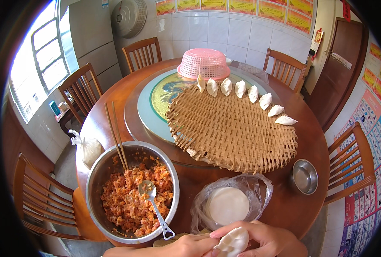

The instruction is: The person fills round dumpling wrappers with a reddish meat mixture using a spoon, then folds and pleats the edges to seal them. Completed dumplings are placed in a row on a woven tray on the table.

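At the bottom of the head view, a folded dumpling [232, 242] is held between my left hand [192, 245] and my right hand [264, 236]. Just beyond them, round dumpling wrappers [229, 205] lie stacked in a clear plastic bag [199, 210]. To the left stands a steel bowl [92, 196] of orange and pink filling [126, 196], with a metal spoon [158, 210] and a pair of wooden chopsticks [115, 136] in it. Several shaped dumplings [240, 89] line the far right edge of a woven bamboo tray [235, 128].
The tray overlaps a glass turntable [148, 109] on the round wooden table [309, 138]. A pink basket cover [205, 64] stands at the back, a small metal bowl [305, 176] at the right, and a tied white bag [89, 151] at the left. Wooden chairs surround the table.
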`<state>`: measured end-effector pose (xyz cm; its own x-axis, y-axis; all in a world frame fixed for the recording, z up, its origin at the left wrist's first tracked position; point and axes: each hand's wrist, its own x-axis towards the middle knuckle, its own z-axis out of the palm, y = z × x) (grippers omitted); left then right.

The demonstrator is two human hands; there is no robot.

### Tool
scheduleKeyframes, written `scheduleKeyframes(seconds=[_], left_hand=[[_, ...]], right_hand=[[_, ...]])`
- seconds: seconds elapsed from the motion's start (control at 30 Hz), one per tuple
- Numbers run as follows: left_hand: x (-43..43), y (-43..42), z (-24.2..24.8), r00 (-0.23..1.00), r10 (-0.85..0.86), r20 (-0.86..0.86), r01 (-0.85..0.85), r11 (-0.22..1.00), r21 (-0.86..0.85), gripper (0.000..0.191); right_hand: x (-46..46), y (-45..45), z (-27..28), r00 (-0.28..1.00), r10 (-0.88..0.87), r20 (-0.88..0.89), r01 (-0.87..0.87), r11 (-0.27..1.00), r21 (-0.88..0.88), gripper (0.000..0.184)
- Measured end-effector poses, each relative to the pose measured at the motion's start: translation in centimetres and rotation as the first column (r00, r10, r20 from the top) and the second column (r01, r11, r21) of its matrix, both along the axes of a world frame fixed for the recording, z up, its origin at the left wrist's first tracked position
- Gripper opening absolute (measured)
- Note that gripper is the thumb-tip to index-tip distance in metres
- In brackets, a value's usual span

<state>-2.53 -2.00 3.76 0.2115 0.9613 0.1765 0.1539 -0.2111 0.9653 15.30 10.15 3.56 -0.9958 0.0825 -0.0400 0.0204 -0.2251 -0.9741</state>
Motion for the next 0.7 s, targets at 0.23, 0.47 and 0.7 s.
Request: scheduleKeyframes(seconds=[0.23,0.47,0.7], left_hand=[[-0.2,0.1,0.2,0.999,-0.024,0.023,0.024,0.999,0.027,0.023],[0.1,-0.1,-0.6,0.996,0.077,0.033,-0.08,0.993,0.083,0.021],[-0.5,-0.2,-0.5,0.991,0.102,-0.086,-0.092,0.988,0.122,0.026]], right_hand=[[-0.2,0.4,-0.1,0.996,0.027,-0.09,-0.02,0.997,0.078,0.055],[-0.7,-0.7,-1.0,0.999,-0.044,0.022,0.047,0.986,-0.162,0.054],[-0.4,-0.3,-0.6,0.978,-0.196,-0.07,0.206,0.96,0.189,0.05]])
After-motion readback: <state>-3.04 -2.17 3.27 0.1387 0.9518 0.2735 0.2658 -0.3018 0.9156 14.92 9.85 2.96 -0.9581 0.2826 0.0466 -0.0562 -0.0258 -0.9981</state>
